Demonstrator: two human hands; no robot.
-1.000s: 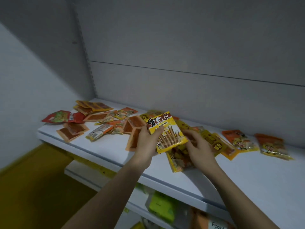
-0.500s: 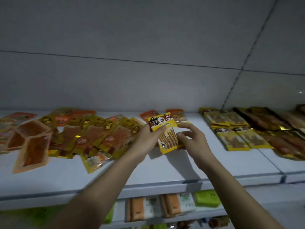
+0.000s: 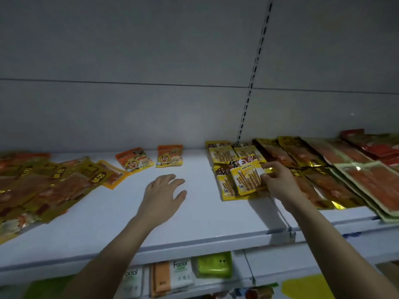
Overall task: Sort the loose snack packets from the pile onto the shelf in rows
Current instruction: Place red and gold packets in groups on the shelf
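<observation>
My right hand point(image 3: 278, 180) pinches a yellow wafer-stick packet point(image 3: 246, 175) by its right edge, holding it over a row of matching yellow packets point(image 3: 222, 153) on the white shelf point(image 3: 194, 212). My left hand point(image 3: 164, 193) hovers over bare shelf with its fingers spread and holds nothing. The loose pile of yellow and orange packets point(image 3: 54, 182) lies at the left. Two orange cartoon-face packets point(image 3: 151, 158) sit near the back wall.
Rows of gold and orange flat packets point(image 3: 323, 169) fill the shelf to the right, with red ones point(image 3: 375, 145) at the far right. A slotted upright point(image 3: 252, 83) runs up the back wall. Tissue packs point(image 3: 181, 275) stand on the lower shelf.
The view swung right. My left hand let go of the yellow packet and moved left; my right hand carried the packet right, over the yellow row.
</observation>
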